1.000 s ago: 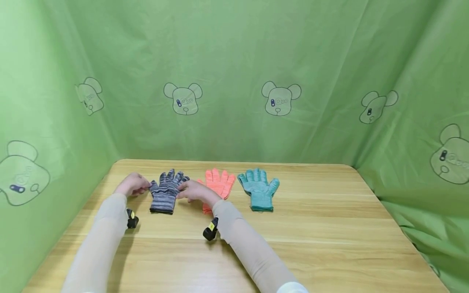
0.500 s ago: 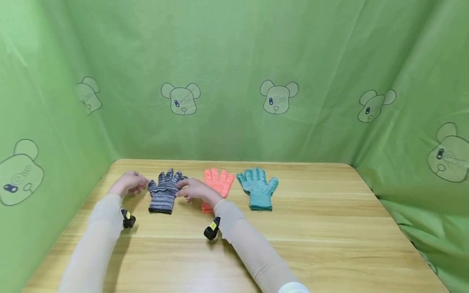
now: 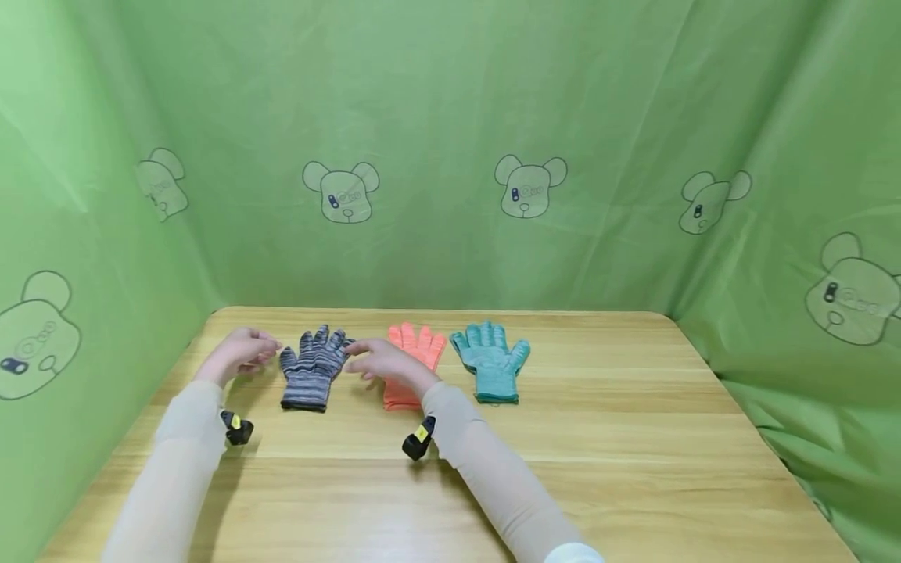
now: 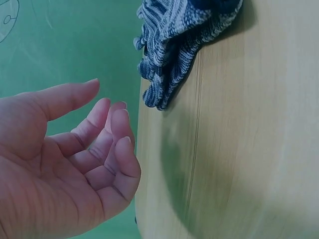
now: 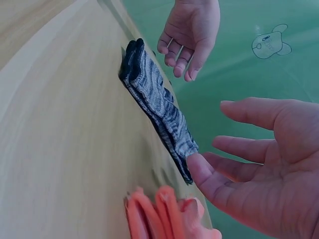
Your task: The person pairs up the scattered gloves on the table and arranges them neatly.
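Observation:
A grey-and-black striped knit glove [image 3: 310, 371] lies flat on the table, its fingers toward the back and its dark cuff toward the front. To its left hovers my left hand [image 3: 239, 356], fingers loosely bent and holding nothing; in the left wrist view a gap shows between that hand [image 4: 75, 154] and the glove [image 4: 174, 45]. My right hand [image 3: 387, 363] is at the glove's right side, fingers relaxed with nothing gripped. Its wrist partly covers an orange glove [image 3: 415, 344]. In the right wrist view the right fingers [image 5: 239, 149] are near the striped glove's finger ends; contact cannot be told.
A teal glove [image 3: 496, 363] lies right of the orange one, so the gloves form a row. The wooden table [image 3: 598, 469] has rounded back corners. Green curtains [image 3: 436, 250] with bear-head prints hang behind and on both sides. A small black camera sits on each wrist.
Both hands have let go of the striped glove and drawn apart, the left to the left and the right slightly to the right. The whole scene has shifted slightly left in the head view.

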Available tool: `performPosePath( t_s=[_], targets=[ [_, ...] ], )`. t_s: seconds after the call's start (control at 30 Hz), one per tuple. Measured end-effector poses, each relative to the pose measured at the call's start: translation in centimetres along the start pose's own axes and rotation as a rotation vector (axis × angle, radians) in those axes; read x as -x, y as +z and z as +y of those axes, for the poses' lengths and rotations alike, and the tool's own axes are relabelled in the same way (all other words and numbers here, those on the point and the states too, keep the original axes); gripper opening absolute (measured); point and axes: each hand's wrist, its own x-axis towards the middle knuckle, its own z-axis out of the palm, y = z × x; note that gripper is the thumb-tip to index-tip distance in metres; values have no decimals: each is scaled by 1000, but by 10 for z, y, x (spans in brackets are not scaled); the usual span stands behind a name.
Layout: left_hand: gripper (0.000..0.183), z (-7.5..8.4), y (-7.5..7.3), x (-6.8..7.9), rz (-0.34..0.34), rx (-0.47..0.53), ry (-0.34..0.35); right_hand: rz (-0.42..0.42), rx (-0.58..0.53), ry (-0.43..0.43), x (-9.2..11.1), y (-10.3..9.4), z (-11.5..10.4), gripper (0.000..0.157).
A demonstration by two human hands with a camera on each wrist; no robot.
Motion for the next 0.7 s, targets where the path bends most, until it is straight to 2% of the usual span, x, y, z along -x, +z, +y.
performPosePath(
  t_s=[0.27,0.5,0.7],
  targets=[
    [41,4,1,7,12,-8,28,52,-19,14,9,-13,4,55],
    [43,6,2,12,29,-18,63,99,61,14,20,-26,5,51],
    [46,11,5,17,34,-28,103,94,11,21,31,-40,5,52]
  ],
)
